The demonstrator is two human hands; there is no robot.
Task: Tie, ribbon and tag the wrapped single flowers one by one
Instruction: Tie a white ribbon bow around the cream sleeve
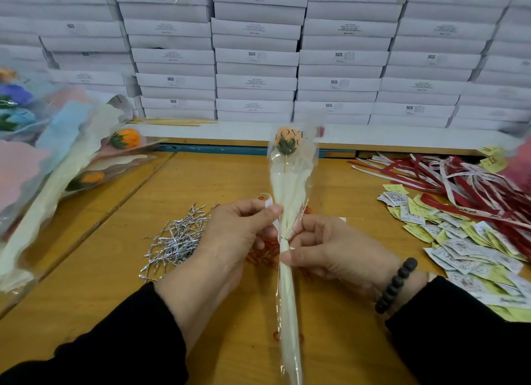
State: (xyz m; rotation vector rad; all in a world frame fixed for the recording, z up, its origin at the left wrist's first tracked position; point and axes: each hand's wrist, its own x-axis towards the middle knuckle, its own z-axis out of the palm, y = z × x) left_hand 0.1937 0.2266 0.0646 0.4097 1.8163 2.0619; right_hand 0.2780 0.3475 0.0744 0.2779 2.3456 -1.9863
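Observation:
A single wrapped flower [288, 183] stands upright between my hands, an orange bloom in cream paper and clear film. A silver twist tie [284, 239] circles its narrow neck. My left hand [230, 235] pinches a white ribbon [267, 202] against the wrap just above the tie. My right hand [330, 246] grips the stem at the tie, thumb and fingers curled round it. The ribbon's far part is hidden behind the wrap.
Silver twist ties [178, 238] lie in a heap at the left of my hands. Red and white ribbons [459, 180] and paper tags [459, 241] spread at the right. More wrapped flowers [71, 160] lie at the left. Stacked white boxes [258, 54] wall the back.

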